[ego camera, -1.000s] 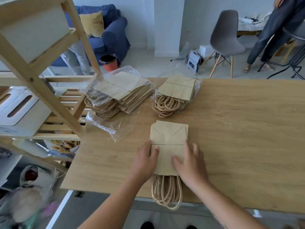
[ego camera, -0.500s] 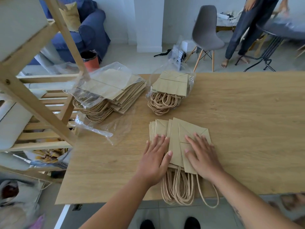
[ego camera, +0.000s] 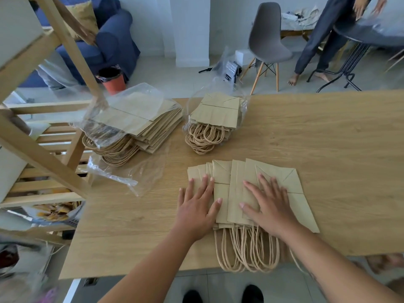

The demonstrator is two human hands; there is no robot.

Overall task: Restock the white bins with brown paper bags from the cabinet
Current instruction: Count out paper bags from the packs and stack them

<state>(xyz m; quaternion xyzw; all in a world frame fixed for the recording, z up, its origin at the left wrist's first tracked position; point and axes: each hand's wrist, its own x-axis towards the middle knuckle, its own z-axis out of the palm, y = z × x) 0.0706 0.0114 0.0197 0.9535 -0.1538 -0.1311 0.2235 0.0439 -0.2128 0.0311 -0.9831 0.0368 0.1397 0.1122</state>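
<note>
Brown paper bags (ego camera: 278,177) fanned, overlapping, lower ones mostly hidden; left hand (ego camera: 196,207), right hand (ego camera: 270,206) flat, grip wide.

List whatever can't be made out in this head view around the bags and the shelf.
- Fanned bags: the left hand and right hand lie flat over them, so their count can't be told.
- Wrapped stack: glare on the clear plastic wrap blurs its top; count unclear.
- White bin: cut by the left edge and the wooden shelf beams; contents hidden.
- Bottom-left clutter: motion-blurred, unidentifiable.
</note>
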